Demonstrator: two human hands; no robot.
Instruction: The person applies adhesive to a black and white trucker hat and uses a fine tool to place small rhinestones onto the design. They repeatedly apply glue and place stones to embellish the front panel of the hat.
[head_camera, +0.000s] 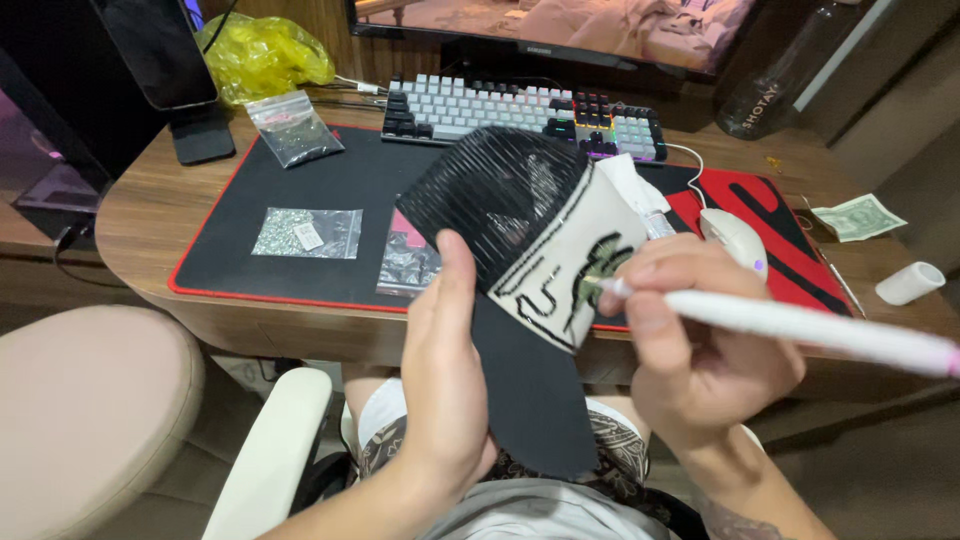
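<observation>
On the wooden worktop (150, 215) lay a black desk mat (330, 190) with a red edge; three small clear bags rested on it or at its rim: one of dark glittery bits (294, 127) at the far left corner, tilted; one flat rectangular bag of silvery bits (306, 233) with a small white label, lying nearer the front; one bag with a pink card (405, 262) beside it, partly hidden by the cap. A crumpled yellow plastic bag (262, 55) sat behind them, near a keyboard (520, 113); a folded banknote (859, 217) and a short white cylinder (909, 283) lay at the right end; a white mouse (735, 238) sat on the red part of the mat.

The cap (520, 250), with black mesh back and white front panel bearing black and green markings, was held above the worktop's front edge, over the lap; its long axis ran from the mesh crown at upper left down to the black brim at lower right, brim pointing toward the person. The left hand (445, 390) was clamped on the cap, thumb pressed on its side; the right hand (695, 350) was closed around a white pen-like tool (800, 328), whose tip touched the green marking, its shaft pointing right.
</observation>
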